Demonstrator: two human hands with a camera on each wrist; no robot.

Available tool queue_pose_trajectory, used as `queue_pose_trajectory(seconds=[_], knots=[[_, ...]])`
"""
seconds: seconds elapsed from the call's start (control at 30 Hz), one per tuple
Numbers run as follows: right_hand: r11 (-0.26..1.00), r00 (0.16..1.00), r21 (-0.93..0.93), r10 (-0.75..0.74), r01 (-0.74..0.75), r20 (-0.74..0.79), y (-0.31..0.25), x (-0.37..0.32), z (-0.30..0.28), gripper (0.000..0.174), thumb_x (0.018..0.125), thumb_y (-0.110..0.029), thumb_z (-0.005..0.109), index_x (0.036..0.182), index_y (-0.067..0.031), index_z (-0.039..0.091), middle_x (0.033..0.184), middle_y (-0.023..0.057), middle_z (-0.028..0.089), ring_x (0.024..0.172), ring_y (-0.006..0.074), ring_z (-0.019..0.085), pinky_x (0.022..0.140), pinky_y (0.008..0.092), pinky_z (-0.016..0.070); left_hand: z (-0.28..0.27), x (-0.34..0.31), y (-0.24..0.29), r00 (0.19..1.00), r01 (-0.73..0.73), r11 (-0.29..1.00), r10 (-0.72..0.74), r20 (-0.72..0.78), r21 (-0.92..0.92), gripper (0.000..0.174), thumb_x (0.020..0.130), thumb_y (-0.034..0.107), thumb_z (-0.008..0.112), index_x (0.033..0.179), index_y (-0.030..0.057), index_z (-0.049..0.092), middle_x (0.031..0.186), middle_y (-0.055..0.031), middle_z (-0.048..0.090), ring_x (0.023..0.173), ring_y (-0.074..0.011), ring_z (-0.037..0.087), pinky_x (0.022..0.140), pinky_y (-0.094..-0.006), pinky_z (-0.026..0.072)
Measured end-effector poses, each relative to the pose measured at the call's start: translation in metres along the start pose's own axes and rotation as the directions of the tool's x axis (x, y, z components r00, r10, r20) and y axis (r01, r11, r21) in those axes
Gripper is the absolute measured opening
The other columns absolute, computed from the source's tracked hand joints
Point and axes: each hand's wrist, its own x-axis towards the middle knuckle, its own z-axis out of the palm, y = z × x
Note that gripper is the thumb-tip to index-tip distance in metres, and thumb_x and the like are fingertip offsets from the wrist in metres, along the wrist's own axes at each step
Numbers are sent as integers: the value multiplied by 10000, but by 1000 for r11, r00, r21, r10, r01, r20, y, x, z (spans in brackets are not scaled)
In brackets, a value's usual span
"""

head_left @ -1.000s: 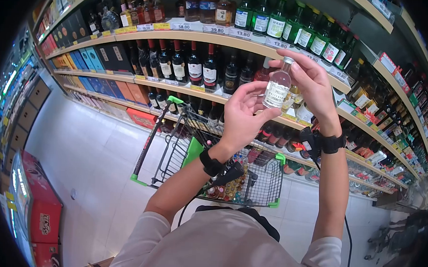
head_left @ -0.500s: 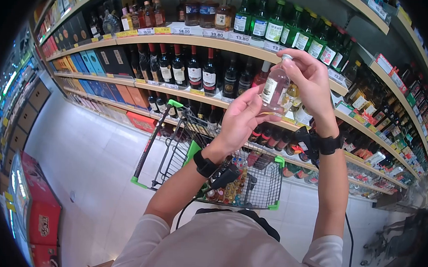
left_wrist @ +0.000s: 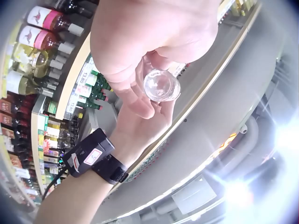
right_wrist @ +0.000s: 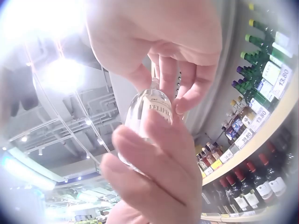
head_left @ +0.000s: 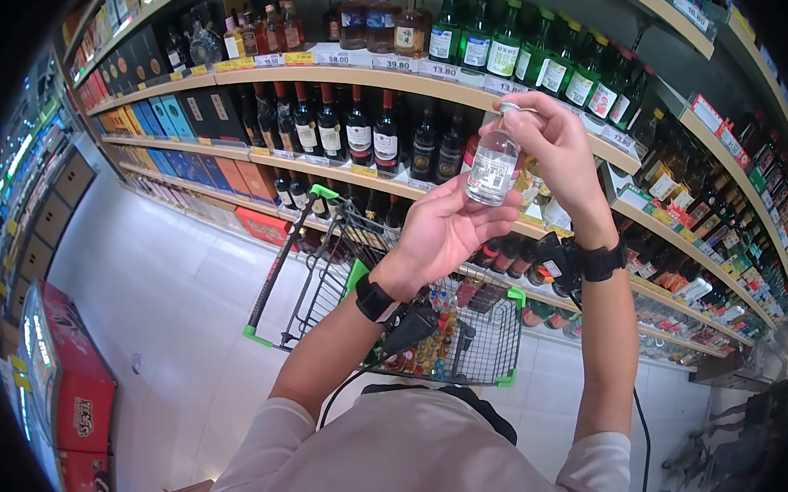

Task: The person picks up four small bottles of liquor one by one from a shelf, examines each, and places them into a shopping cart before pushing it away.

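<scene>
A small clear glass bottle point(head_left: 492, 169) with a printed label is upright, tilted slightly. Fingers and thumb of the right hand point(head_left: 555, 152) pinch its cap from above. The left hand point(head_left: 439, 235) lies palm up at the bottle's base, its fingers loosely extended. Seen from the left wrist, the round bottle base point(left_wrist: 161, 86) faces the camera, between the left hand point(left_wrist: 154, 37) and the right hand point(left_wrist: 142, 128). In the right wrist view the left hand point(right_wrist: 154, 172) partly covers the bottle point(right_wrist: 136, 109), below the right hand point(right_wrist: 159, 37).
Curved shelves hold green bottles point(head_left: 506, 49), wine bottles point(head_left: 359, 135) and boxed goods behind the hands. A wire shopping cart point(head_left: 487, 340) with small bottles inside stands below the forearms. A red display case point(head_left: 83, 399) is at the lower left.
The bottle has moved left and turned, so a different side of its label faces the head camera. The left palm has turned upward, with its fingers more extended; the right hand still pinches the cap.
</scene>
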Motion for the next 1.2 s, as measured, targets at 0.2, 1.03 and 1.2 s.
queue_pose_trajectory(seconds=[0.2,1.03,1.2], knots=[[998,998,-66,-13,9,-61,-1,-4,3,258,950,-135,653,1139,22,573,966,107,721,915,146,696,782,269,549,0,4,1,989,-92,981,110,-96,169,426,1057,261,441,1388,0,383,1289,-209,553,1151,-310,613,992,-422,528],[985,1000,171,-5,1,23,33,-15,-15,263,951,-126,645,1167,15,596,1065,138,699,965,181,686,882,318,541,-11,3,-18,997,-8,1000,10,-80,28,408,1032,244,498,1331,-20,409,1244,-206,589,1107,-310,649,959,-348,575],[986,997,153,59,-66,52,24,-11,-6,243,954,-128,635,1153,7,606,1011,141,712,918,153,686,834,289,535,-22,0,-19,984,168,942,-178,-9,-290,466,1075,328,342,1346,-38,440,1214,-214,615,1050,-280,672,934,-338,580]])
